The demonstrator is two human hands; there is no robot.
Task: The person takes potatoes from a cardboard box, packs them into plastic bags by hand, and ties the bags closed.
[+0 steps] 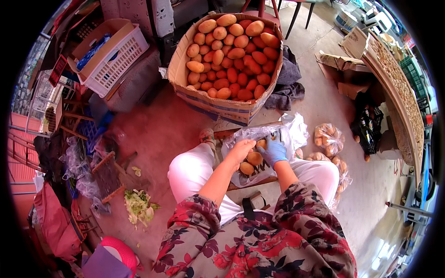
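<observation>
In front of my knees lies a clear plastic bag [230, 140] with several yellow-brown potatoes [254, 158] on it. My left hand [242, 152], bare, is closed at the bag's left side; what its fingers hold is hidden. Wearing a blue glove, my right hand [275, 152] has its thumb and fingers around a potato [262, 144] close to the left hand's fingertips. Beyond the bag stands a large cardboard box [218, 107] heaped with potatoes [227, 62], tinted red by the light.
Filled clear bags of potatoes [329, 139] sit on the floor right of my knee. A white crate [116, 65] stands at the far left. Leaf scraps [139, 207] lie left of me, near a small wooden stool [109, 176]. Dark cloth [286, 92] lies beside the box.
</observation>
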